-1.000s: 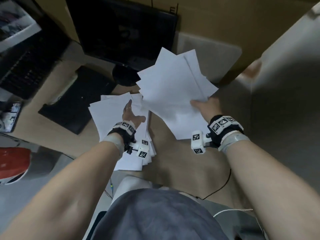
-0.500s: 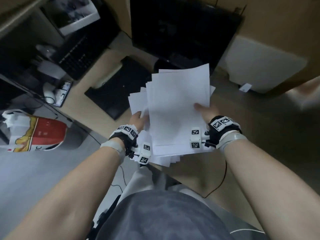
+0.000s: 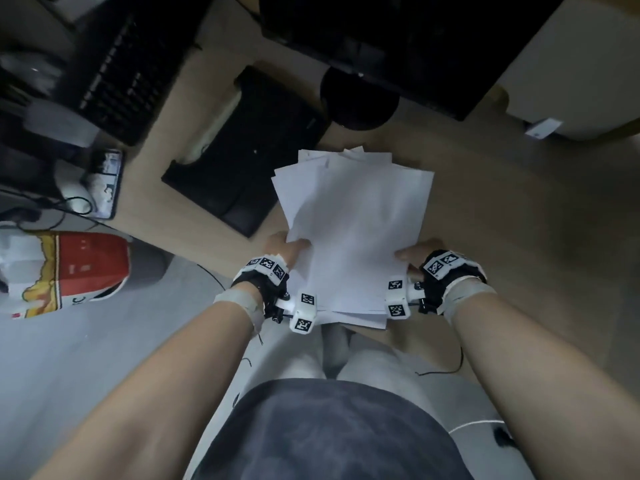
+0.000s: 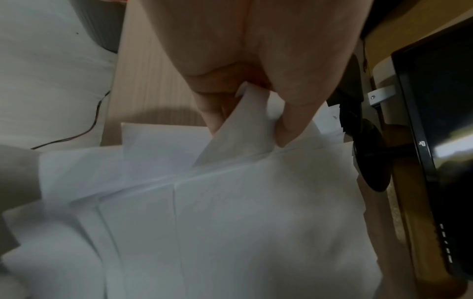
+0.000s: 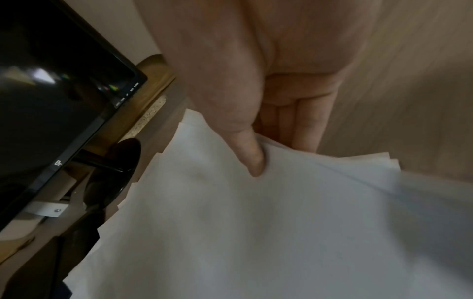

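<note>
A loose stack of white paper sheets [image 3: 353,230] is held over the wooden desk [image 3: 519,237] in front of me, its edges uneven at the far end. My left hand [image 3: 287,249] pinches the stack's left edge, thumb on top and fingers beneath. In the left wrist view the left hand [image 4: 256,113] grips the sheets [image 4: 230,222] between thumb and fingers. My right hand [image 3: 414,252] holds the right edge the same way. The right wrist view shows the thumb of the right hand [image 5: 253,157] pressed on the paper [image 5: 281,232], fingers below.
A dark monitor [image 3: 398,36] on a round black base [image 3: 360,98] stands behind the paper. A black pad [image 3: 249,150] lies to the left, a keyboard [image 3: 121,74] further left. A red and white bag [image 3: 65,271] sits on the floor. A white card [image 3: 543,128] lies far right.
The right hand brought its sheets leftward onto the pile under the left hand. Both hands now hold one combined stack by its sides, drawn closer to my body.
</note>
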{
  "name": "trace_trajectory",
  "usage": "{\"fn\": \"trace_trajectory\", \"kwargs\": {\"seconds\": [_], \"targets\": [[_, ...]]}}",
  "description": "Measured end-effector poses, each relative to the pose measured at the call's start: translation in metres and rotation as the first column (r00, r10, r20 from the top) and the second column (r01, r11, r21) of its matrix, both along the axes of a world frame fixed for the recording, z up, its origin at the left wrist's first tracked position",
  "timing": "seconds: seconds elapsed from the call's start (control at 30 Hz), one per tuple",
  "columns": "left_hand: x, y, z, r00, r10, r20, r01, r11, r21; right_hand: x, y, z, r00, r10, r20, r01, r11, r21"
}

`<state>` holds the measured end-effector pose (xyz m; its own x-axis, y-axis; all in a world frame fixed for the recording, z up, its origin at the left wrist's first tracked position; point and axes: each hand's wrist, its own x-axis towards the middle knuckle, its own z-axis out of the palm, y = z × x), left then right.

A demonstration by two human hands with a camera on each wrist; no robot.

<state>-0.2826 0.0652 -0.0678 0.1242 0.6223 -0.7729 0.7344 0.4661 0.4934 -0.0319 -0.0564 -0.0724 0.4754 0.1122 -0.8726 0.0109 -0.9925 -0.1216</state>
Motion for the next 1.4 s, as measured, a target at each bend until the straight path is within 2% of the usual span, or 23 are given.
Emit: {"fn": "trace_trajectory", "kwargs": {"seconds": [0.1, 0.17, 0.23, 0.27, 0.3, 0.37, 0.43, 0.53, 0.6, 0.67, 0.77, 0.9, 1.0, 1.07, 1.1, 1.2, 1.3, 1.4], "targets": [[-0.002, 0.003, -0.004, 0.994, 0.097, 0.049, -0.097, 0.995, -0.007, 0.001, 0.002, 0.005, 0.992, 0.043, 0.12, -0.054, 0.994, 0.095], [-0.006, 0.001, -0.002, 0.995, 0.095, 0.006, -0.095, 0.995, -0.013, 0.002, 0.002, 0.006, 0.989, 0.007, 0.148, -0.031, 0.987, 0.157], [-0.011, -0.003, -0.002, 0.996, 0.056, -0.076, -0.066, 0.988, -0.141, 0.003, 0.001, 0.001, 0.99, 0.016, 0.139, -0.039, 0.985, 0.167], [-0.009, -0.005, 0.0, 0.992, -0.025, -0.127, -0.004, 0.975, -0.224, 0.003, 0.002, -0.003, 0.992, 0.03, 0.124, -0.05, 0.985, 0.164], [-0.01, -0.01, 0.001, 0.969, -0.114, -0.22, 0.059, 0.968, -0.245, 0.003, 0.003, -0.003, 0.993, 0.032, 0.112, -0.051, 0.985, 0.165], [-0.011, -0.024, 0.006, 0.95, -0.138, -0.281, 0.058, 0.96, -0.273, 0.0, 0.004, -0.006, 0.991, 0.077, 0.112, -0.097, 0.977, 0.189], [-0.016, -0.037, 0.001, 0.946, -0.145, -0.289, 0.087, 0.975, -0.203, -0.001, 0.003, -0.009, 0.978, 0.147, 0.146, -0.174, 0.966, 0.191], [-0.016, -0.045, -0.004, 0.95, 0.071, -0.304, -0.087, 0.995, -0.038, -0.003, 0.0, -0.014, 0.941, 0.276, 0.195, -0.3, 0.948, 0.107], [-0.008, -0.045, -0.002, 0.956, 0.216, -0.197, -0.221, 0.975, -0.001, -0.006, 0.0, -0.003, 0.922, 0.318, 0.22, -0.331, 0.943, 0.026], [0.0, -0.045, 0.004, 0.957, 0.274, -0.095, -0.28, 0.958, -0.062, -0.012, 0.003, 0.001, 0.948, 0.291, 0.131, -0.297, 0.955, 0.026], [0.012, -0.044, 0.009, 0.935, 0.352, -0.027, -0.353, 0.925, -0.141, -0.02, 0.008, -0.006, 0.967, 0.252, 0.028, -0.253, 0.958, 0.133], [0.027, -0.034, 0.022, 0.992, 0.113, -0.055, -0.123, 0.963, -0.241, -0.023, 0.017, -0.005, 0.982, 0.18, 0.062, -0.188, 0.967, 0.174], [0.029, -0.017, 0.012, 0.976, 0.209, -0.063, -0.217, 0.96, -0.178, -0.017, 0.02, 0.004, 0.978, 0.172, 0.117, -0.177, 0.984, 0.032], [0.034, -0.008, 0.001, 0.96, 0.272, -0.069, -0.28, 0.945, -0.166, -0.017, 0.024, 0.007, 0.982, 0.156, 0.109, -0.162, 0.986, 0.043], [0.036, -0.003, -0.009, 0.959, 0.277, -0.062, -0.284, 0.943, -0.174, -0.019, 0.027, 0.008, 0.984, 0.144, 0.101, -0.152, 0.986, 0.072], [0.043, 0.006, 0.011, 0.96, 0.273, -0.068, -0.281, 0.933, -0.223, -0.02, 0.035, 0.004, 0.991, 0.13, 0.042, -0.133, 0.987, 0.085], [0.042, 0.014, 0.014, 0.965, 0.246, -0.095, -0.263, 0.92, -0.291, -0.011, 0.033, -0.021, 0.998, 0.046, 0.042, -0.048, 0.998, 0.036], [0.042, 0.018, 0.004, 0.966, 0.231, -0.111, -0.255, 0.916, -0.311, -0.021, 0.04, -0.005, 0.998, 0.016, 0.067, -0.019, 0.999, 0.051]]}}
